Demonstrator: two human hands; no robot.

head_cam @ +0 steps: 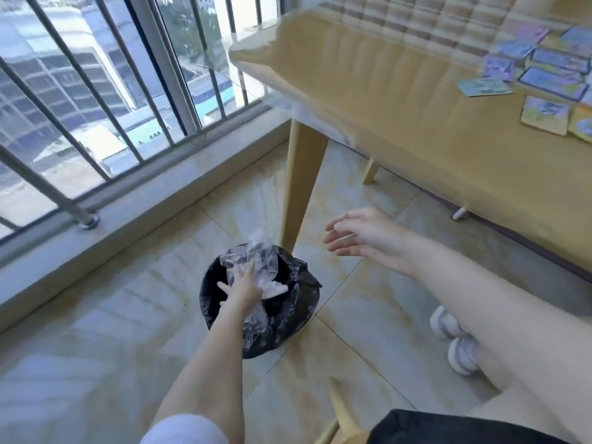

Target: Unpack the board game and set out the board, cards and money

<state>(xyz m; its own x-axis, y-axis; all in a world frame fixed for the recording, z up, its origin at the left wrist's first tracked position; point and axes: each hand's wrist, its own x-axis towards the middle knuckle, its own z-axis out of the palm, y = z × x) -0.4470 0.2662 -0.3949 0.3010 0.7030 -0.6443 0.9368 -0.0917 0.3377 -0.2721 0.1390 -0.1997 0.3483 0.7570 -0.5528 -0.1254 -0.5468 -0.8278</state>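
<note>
1. While the left arm reaches down from the near edge, the left hand [245, 285] lies with fingers spread straight on crumpled clear plastic wrap [253, 261], pressing it into the mouth of the black-lined bin [221, 302] on the tiled floor
2. Right of the bin and higher, the right hand [358, 240] hangs in the air, fingers loosely apart, holding nothing
3. Farther off, blurred game cards [544, 81] lie on the wooden worktop [416, 100], well apart from both hands
</note>
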